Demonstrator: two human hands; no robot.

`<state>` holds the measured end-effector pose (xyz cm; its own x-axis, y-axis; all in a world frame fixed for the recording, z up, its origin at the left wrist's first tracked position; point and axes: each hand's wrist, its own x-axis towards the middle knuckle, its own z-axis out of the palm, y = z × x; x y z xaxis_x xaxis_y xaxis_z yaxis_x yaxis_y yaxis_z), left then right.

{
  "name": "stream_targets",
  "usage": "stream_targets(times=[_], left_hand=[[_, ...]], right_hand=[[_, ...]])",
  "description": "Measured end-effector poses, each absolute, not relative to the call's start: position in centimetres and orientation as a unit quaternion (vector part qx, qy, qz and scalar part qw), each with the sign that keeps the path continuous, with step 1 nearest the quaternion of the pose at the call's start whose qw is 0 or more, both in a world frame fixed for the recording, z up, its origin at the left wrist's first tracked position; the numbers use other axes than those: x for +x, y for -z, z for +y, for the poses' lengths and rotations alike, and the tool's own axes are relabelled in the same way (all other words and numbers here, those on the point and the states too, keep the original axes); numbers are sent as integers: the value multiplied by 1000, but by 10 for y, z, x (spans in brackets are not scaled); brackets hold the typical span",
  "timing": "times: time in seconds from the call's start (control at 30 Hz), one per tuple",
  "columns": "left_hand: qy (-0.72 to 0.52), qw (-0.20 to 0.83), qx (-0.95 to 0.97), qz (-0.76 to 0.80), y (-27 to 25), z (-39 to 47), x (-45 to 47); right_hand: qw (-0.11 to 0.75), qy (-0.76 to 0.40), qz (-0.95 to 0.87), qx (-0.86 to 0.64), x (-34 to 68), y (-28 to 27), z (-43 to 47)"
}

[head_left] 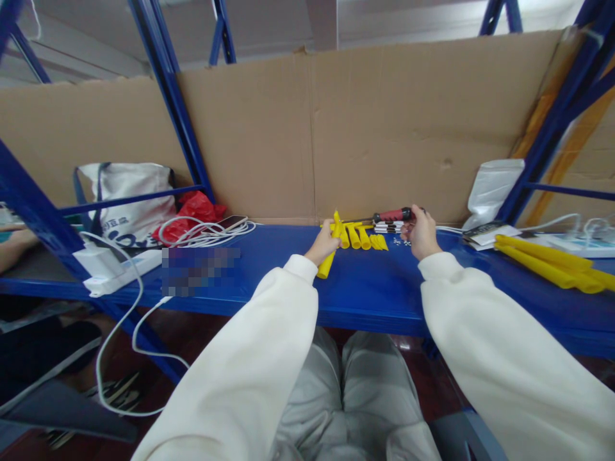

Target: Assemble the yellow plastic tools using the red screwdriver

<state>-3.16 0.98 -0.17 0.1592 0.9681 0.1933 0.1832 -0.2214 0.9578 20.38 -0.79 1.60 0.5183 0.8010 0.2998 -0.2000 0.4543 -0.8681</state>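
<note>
My left hand (pixel 323 244) is closed around a yellow tube-like plastic part (pixel 327 264), held tilted above the blue table. In my right hand (pixel 421 234) is a screwdriver (pixel 391 215) with a red and black handle. Its shaft points left toward the yellow part; whether the tip touches it, I cannot tell. Between my hands lie several yellow tubes (pixel 354 237) in a row, and small pointed yellow pieces (pixel 379 242) beside them. Behind the small pieces is a stack of black and white items (pixel 388 227). Tiny white bits (pixel 400 242) are scattered near my right hand.
Long yellow parts (pixel 548 266) lie at the right, by a white pouch (pixel 494 186). A coiled white cable (pixel 206 232), red plastic bag (pixel 199 208), tote bag (pixel 132 192) and power strip (pixel 125 272) occupy the left. Cardboard (pixel 384 128) walls the back. Another person's arm (pixel 19 248) shows far left.
</note>
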Motion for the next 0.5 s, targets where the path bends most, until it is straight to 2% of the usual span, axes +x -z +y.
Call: stream_targets(times=[0.23, 0.5], left_hand=[[-495, 418, 614, 450, 1, 12, -31], [-486, 398, 629, 457, 2, 12, -30]], right_hand=[[758, -295, -366, -452, 210, -13, -6], [666, -303, -428, -531, 195, -11, -15]])
